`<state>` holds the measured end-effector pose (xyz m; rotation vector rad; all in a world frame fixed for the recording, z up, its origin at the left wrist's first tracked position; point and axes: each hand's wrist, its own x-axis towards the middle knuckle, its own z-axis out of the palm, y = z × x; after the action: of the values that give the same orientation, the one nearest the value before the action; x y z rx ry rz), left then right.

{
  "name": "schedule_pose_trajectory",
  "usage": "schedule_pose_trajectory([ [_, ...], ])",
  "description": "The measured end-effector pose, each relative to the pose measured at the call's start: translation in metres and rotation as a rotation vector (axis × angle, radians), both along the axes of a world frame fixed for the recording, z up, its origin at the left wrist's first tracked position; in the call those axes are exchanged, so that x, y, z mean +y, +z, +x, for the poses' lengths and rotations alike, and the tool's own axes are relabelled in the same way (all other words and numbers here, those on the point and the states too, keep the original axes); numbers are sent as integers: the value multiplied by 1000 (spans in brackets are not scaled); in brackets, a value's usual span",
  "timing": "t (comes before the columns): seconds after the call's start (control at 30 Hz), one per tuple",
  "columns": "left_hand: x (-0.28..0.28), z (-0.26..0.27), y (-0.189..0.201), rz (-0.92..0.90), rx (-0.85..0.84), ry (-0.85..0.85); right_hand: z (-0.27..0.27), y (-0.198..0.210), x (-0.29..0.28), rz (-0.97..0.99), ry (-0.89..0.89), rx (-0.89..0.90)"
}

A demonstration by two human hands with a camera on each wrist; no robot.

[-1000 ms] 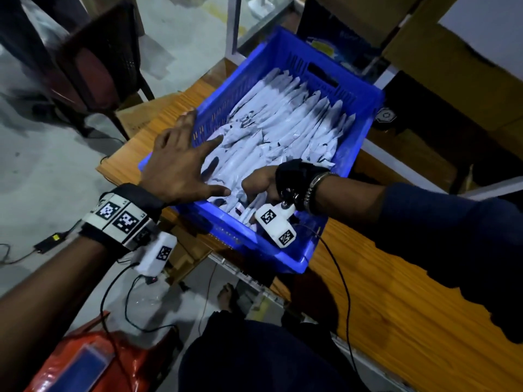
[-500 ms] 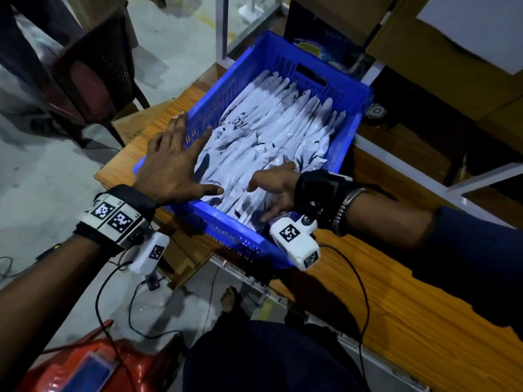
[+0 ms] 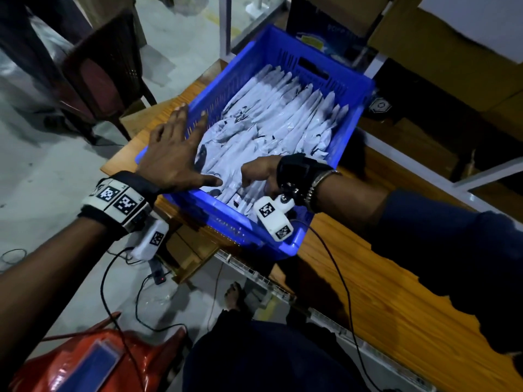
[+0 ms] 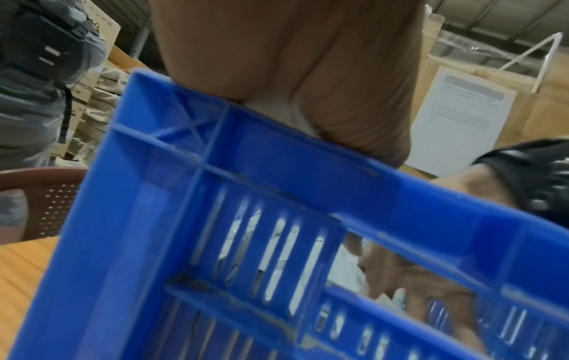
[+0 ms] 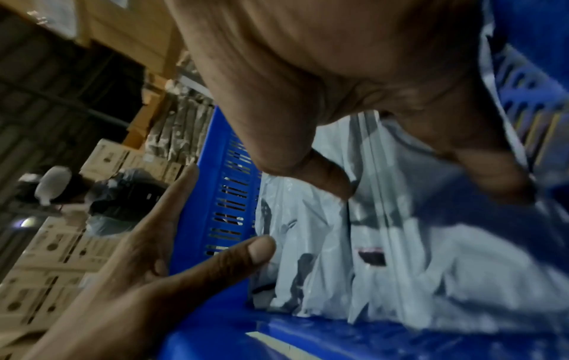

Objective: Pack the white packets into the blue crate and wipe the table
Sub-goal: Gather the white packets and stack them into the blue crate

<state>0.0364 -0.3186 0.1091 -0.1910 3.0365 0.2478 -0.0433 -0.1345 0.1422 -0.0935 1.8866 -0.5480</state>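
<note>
Slotted plastic blue crate (image 3: 283, 244) holds crinkled white packets (image 3: 283, 120), lengthwise away; left hand (image 3: 172, 154) splayed flat, right hand (image 3: 260, 172) curled among them.

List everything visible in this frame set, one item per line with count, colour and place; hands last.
blue crate: one, blue, on the table's left end, near corner past the edge.
white packets: many, too overlapped to count, white, lying in rows inside the crate.
table: one, orange-brown wood, under the crate.
chair: one, dark brown, on the floor left of the table.
cardboard boxes: many, tan, stacked in the background.
red bag: one, red, on the floor, bottom left.
left hand: fingers spread, over the crate's left wall.
right hand: fingers curled down among the packets at the crate's near end.
</note>
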Motion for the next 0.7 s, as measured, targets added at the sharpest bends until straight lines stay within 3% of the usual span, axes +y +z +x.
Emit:
schedule_pose_trajectory([
  [0.13,2,0,-1,57,74,-1,-4,14,16,12,-109,71],
  [0.27,18,-8,4,118,45,112,-15,40,42,-113,-146,139],
  [0.33,34,-20,14,207,71,156,-27,39,56,-173,-297,159],
  [0.43,72,-40,34,293,129,114,-40,30,83,-251,-414,256],
  [0.57,142,-70,54,459,105,1,-46,40,145,-399,-441,573],
  [0.7,224,-97,67,594,39,-100,-49,46,225,-378,-466,765],
])
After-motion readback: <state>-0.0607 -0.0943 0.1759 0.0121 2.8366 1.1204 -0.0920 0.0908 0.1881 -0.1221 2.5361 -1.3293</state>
